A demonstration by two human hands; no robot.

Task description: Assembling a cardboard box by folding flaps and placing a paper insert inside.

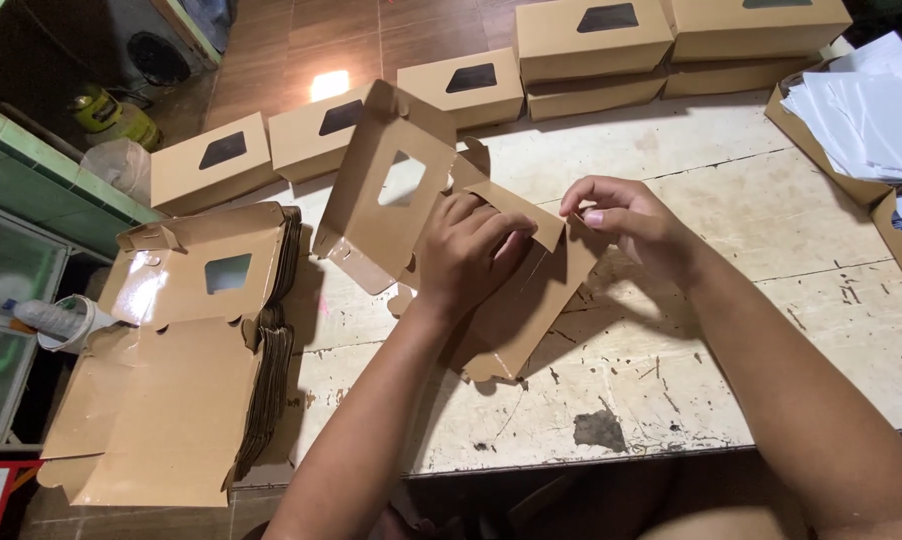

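Observation:
A brown cardboard box blank (391, 190) with a window cut-out is half folded on the worn white table (731, 300). Its lid panel stands up toward the back. My left hand (466, 255) presses down on the blank's middle, fingers curled over a folded flap. My right hand (626, 220) pinches a corner flap of the same blank between thumb and fingers, just to the right of the left hand.
A stack of flat box blanks (186, 350) lies at the left. Finished windowed boxes (461, 88) line the table's far edge, some stacked at the back right. A carton of white paper sheets (871, 120) sits at the right. A tape roll (66, 322) is at far left.

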